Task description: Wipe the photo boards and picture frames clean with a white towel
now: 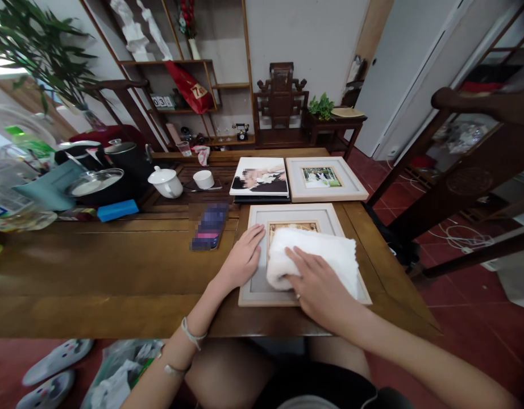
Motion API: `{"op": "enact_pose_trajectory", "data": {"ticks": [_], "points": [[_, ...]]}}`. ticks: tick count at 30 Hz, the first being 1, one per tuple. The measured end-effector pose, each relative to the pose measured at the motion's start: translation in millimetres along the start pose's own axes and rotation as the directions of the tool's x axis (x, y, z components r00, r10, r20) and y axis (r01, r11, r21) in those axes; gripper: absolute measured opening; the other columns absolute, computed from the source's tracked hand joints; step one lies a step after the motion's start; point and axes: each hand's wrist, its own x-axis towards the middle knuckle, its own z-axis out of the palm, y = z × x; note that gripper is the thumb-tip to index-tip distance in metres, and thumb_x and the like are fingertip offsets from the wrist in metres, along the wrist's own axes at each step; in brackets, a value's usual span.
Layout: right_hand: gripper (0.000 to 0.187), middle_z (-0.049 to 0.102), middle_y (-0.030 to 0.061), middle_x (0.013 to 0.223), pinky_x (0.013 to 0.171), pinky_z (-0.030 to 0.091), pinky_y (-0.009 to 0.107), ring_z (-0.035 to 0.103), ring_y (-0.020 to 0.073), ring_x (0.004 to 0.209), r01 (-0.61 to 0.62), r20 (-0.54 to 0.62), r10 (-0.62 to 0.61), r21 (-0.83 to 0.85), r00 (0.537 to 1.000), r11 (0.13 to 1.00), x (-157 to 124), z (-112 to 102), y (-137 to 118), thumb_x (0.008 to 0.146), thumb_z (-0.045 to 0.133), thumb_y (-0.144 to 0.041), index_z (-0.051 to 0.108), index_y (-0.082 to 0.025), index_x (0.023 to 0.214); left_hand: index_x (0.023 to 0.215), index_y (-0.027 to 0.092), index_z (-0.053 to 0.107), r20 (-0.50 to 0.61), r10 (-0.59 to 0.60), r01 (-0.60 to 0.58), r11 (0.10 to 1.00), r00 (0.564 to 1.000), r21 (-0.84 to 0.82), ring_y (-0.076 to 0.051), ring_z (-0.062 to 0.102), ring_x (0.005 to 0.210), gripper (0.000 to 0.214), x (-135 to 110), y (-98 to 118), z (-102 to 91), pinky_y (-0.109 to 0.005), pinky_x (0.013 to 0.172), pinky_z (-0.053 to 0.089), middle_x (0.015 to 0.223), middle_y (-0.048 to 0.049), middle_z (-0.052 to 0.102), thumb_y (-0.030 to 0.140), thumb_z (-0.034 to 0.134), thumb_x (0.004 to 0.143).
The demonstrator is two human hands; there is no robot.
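Observation:
A picture frame with a pale wood edge and a grey mount lies flat on the wooden table before me. My left hand rests on its left side, fingers stretched out and lying flat, holding nothing. A folded white cloth lies over the middle and right of the frame and hides most of the small picture at its centre. My right hand grips the cloth and presses it down on the frame, fingers curled on its left part.
Behind the frame lie a photo book and a second framed photo. A phone is to the left. Farther left stand a white lidded teapot, a small white cup, a blue box and a pan. A chair stands at the right.

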Motion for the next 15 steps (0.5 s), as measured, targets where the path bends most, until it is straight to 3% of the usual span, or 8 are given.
{"op": "enact_pose_trajectory", "data": {"ticks": [4, 7, 10, 13, 15], "points": [[0.021, 0.051, 0.0246, 0.138, 0.095, 0.047, 0.053, 0.052, 0.0391, 0.123, -0.052, -0.102, 0.046, -0.052, 0.994, 0.997, 15.8, 10.9, -54.4, 0.087, 0.055, -0.014, 0.072, -0.010, 0.099, 0.140, 0.014, 0.046, 0.004, 0.031, -0.030, 0.999, 1.000, -0.014, -0.024, 0.032, 0.142, 0.046, 0.6, -10.6, 2.8, -0.048, 0.119, 0.026, 0.149, -0.0140, 0.043, 0.021, 0.032, 0.097], [0.025, 0.053, 0.0255, 0.135, 0.096, 0.046, 0.056, 0.054, 0.0393, 0.121, -0.118, -0.183, 0.098, -0.103, 0.978, 0.988, 22.6, 22.4, -76.8, 0.091, 0.053, -0.017, 0.071, -0.006, 0.105, 0.140, 0.016, 0.047, -0.004, 0.063, -0.063, 0.998, 0.998, -0.021, -0.023, 0.032, 0.143, 0.045, 1.2, -16.6, 4.3, -0.047, 0.119, 0.026, 0.149, -0.0129, 0.044, 0.021, 0.030, 0.098], [0.022, 0.056, 0.0226, 0.133, 0.094, 0.046, 0.056, 0.055, 0.0383, 0.119, -0.048, -0.206, 0.024, -0.114, 0.978, 0.992, 18.5, 29.1, -72.6, 0.093, 0.054, -0.021, 0.072, -0.011, 0.099, 0.140, 0.014, 0.046, 0.007, 0.053, -0.053, 0.999, 0.999, -0.007, -0.023, 0.031, 0.143, 0.045, 1.1, -13.7, 3.3, -0.046, 0.119, 0.026, 0.149, -0.0133, 0.043, 0.021, 0.031, 0.098], [0.018, 0.059, 0.0193, 0.131, 0.092, 0.048, 0.053, 0.058, 0.0359, 0.117, 0.036, -0.206, -0.058, -0.107, 0.977, 0.994, -0.5, 25.3, -49.0, 0.092, 0.057, -0.023, 0.073, -0.017, 0.094, 0.140, 0.008, 0.046, 0.024, 0.017, -0.018, 0.999, 1.000, 0.028, -0.025, 0.031, 0.143, 0.047, 0.5, -5.8, 1.3, -0.046, 0.119, 0.025, 0.149, -0.0163, 0.042, 0.020, 0.034, 0.097], [0.015, 0.061, 0.0184, 0.129, 0.088, 0.050, 0.049, 0.060, 0.0344, 0.114, 0.028, -0.183, -0.048, -0.109, 0.982, 0.994, -19.4, 16.7, -27.4, 0.089, 0.058, -0.019, 0.073, -0.019, 0.092, 0.140, 0.007, 0.046, 0.023, 0.015, -0.015, 0.999, 1.000, 0.037, -0.026, 0.031, 0.142, 0.047, 0.1, -2.0, 0.5, -0.047, 0.119, 0.025, 0.149, -0.0166, 0.042, 0.020, 0.035, 0.096]]}}
